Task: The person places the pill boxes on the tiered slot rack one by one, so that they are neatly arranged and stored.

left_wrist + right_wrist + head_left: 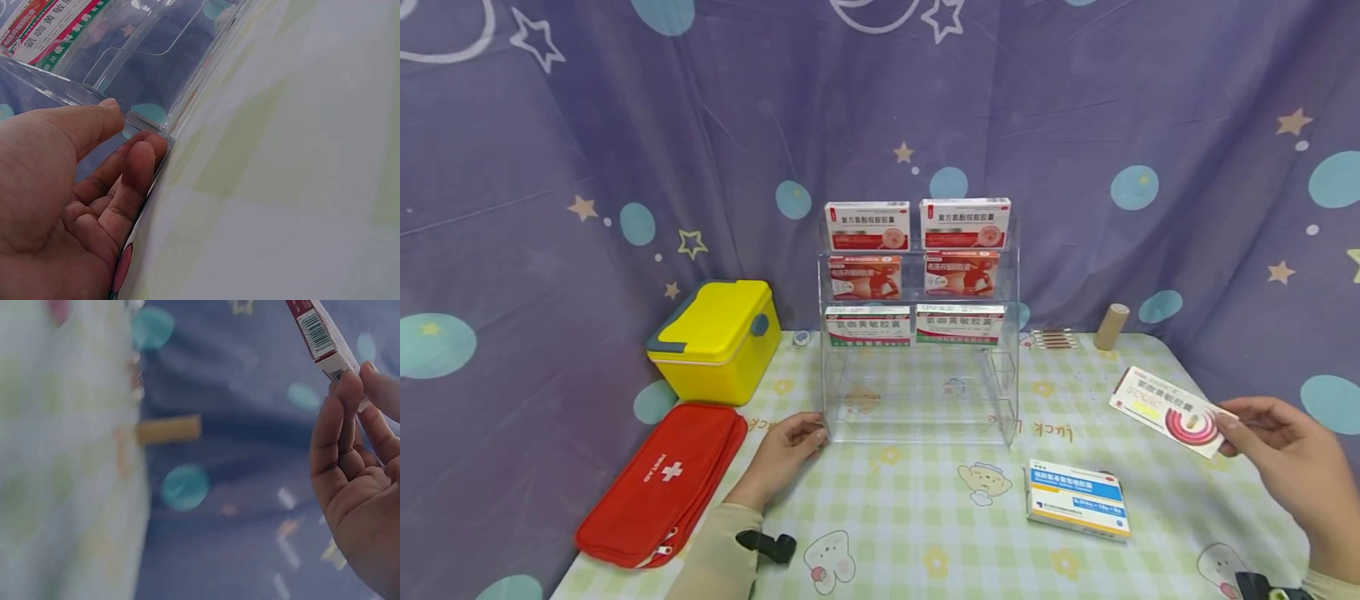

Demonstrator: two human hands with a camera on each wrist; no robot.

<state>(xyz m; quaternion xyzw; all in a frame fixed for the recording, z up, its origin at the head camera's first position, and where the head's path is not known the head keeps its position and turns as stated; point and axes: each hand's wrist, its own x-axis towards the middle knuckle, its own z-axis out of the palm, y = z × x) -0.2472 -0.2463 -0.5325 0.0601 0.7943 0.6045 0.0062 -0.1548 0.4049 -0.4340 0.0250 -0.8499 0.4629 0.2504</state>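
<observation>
A clear acrylic shelf rack (pixel 1000 392) stands mid-table with several red-and-white medicine boxes (pixel 867 226) on its tiers. My left hand (pixel 786 454) rests on the tablecloth with its fingertips (pixel 145 150) touching the rack's lower left corner (pixel 165 128); the fingers are relaxed and hold nothing. At the right, my right hand (pixel 1285 454) is raised above the table and pinches a white box with a red ring pattern (pixel 1172 412) by its end (pixel 325 344). A white and blue medicine box (pixel 1078 500) lies flat on the cloth in front of the rack.
A yellow lidded case (pixel 717 340) stands left of the rack, with a red first-aid pouch (pixel 662 483) in front of it at the table's left edge. A tan roll (pixel 1111 327) and small swabs (pixel 1054 338) sit at the back right. A purple starred curtain hangs behind.
</observation>
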